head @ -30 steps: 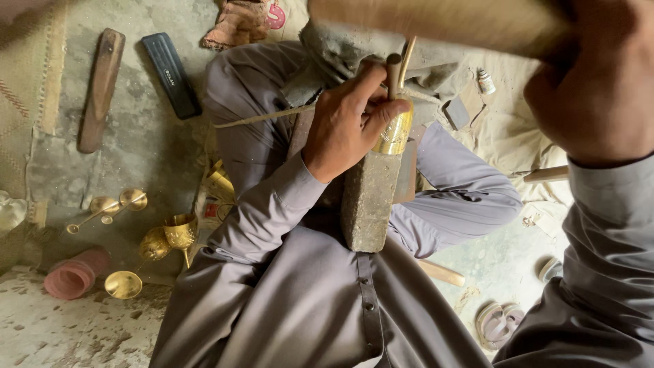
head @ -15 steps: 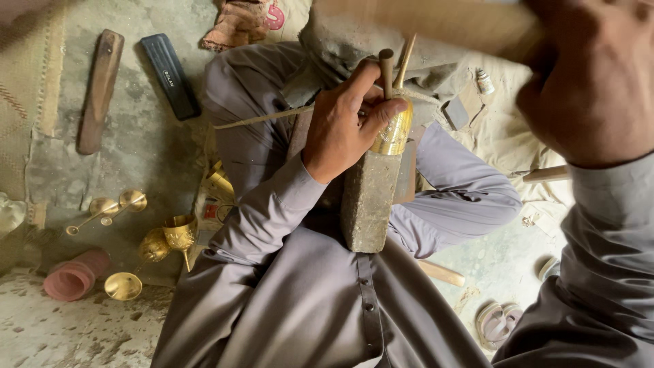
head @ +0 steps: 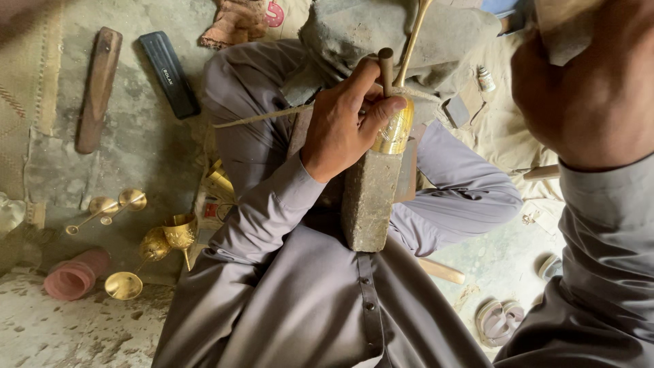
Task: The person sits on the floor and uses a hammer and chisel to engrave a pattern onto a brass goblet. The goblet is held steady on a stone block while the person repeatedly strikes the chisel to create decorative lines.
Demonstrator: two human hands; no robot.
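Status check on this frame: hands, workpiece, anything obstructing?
Left hand pins brass piece on block, holding punch. Right hand raised, gripping a handle. Nothing obstructing.

Rough, stained concrete floor (head: 146, 146)

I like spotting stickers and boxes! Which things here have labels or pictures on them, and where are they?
Black flat case: on the floor, upper left, long and rectangular with small pale lettering.
Small packet: on the floor beside the brass goblets, red and white, partly hidden.
Cloth: top edge, pale with a pink round patch.
No screens or signs.
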